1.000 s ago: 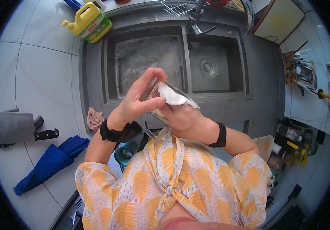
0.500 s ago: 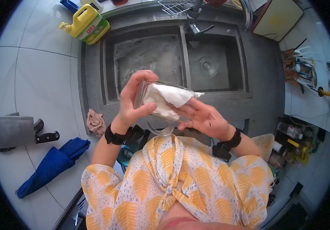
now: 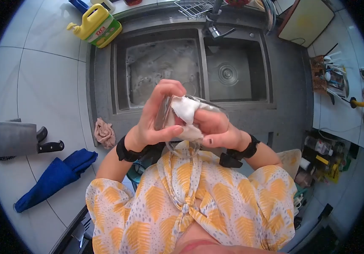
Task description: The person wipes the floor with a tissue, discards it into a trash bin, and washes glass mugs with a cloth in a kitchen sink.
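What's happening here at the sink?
A person stands at a double sink, holding a clear glass in the left hand. The right hand presses a white cloth into it. A yellow detergent jug, knife block and blue cloth lie on the counter.
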The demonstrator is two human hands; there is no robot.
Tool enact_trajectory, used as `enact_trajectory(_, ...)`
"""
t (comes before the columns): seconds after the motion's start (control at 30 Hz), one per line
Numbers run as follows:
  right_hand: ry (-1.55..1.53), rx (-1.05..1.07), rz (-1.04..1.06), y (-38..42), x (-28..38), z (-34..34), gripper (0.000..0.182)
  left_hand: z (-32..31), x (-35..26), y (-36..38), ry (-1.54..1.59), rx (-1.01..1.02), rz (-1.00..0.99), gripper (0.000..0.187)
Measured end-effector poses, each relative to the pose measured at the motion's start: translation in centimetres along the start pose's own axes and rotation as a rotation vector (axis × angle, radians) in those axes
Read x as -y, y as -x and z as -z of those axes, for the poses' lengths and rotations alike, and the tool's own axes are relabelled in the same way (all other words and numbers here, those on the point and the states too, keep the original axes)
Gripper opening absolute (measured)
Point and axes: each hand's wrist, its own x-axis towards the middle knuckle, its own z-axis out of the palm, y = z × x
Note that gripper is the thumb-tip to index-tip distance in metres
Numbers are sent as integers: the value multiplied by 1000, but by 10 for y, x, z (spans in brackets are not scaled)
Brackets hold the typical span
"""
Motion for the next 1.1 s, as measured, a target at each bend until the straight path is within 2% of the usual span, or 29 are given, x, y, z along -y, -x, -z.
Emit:
enact_trajectory(0.1,133,58,-16,-3,2,11,68,0,0,-1,-55,16,-23,55)
enact_trajectory(0.17,336,69,93,-9,5,10,64,1,2,-1,-47,1,-5,55)
enact_trajectory(0.2,335,72,91,-9,5,13,64,1,5,0,-2,-9,6,55)
enact_trajectory(0.27,439,90,-63,-7,5,21,66,3,8,1,43,-18,18,55)
enact_trajectory(0.3,440,92,-65,-6,3,18,66,5,8,2,33,-16,42,55)
enact_trajectory(0.37,127,-86,-103,-4,-3,8,70,5,10,2,20,-20,61,55)
enact_trajectory(0.4,128,-83,-104,-3,-3,6,70,3,12,4,4,-26,28,55)
enact_trajectory(0.47,328,-105,-42,0,2,3,70,-1,11,6,-11,-30,-4,55)
enact_trajectory(0.5,274,-3,-31,0,8,3,72,-5,9,5,20,-22,-2,55)
enact_trajectory(0.53,273,-6,-36,1,12,0,72,-9,6,6,52,-17,1,55)
enact_trajectory(0.6,7,122,-92,2,19,-7,79,-10,1,6,49,-7,15,55)
enact_trajectory(0.67,26,178,-161,2,25,-6,83,-12,-5,6,4,0,11,63)
enact_trajectory(0.77,145,237,-153,3,26,-4,73,-12,-14,4,99,11,20,58)
enact_trajectory(0.83,642,415,10,-2,32,-1,61,-13,-23,2,88,25,2,59)
enact_trajectory(0.87,640,415,11,-3,33,-3,61,-12,-25,2,78,37,-15,59)
enact_trajectory(0.93,643,380,141,-5,33,-7,54,-11,-23,1,80,30,-25,60)
enact_trajectory(1.0,628,358,137,-6,31,-6,54,-10,-23,0,80,23,-40,60)
enact_trajectory(1.07,612,332,133,-8,27,-5,54,-9,-24,-1,111,-12,34,59)
enact_trajectory(1.1,633,291,230,-11,22,-4,50,-7,-22,-2,112,-12,33,59)
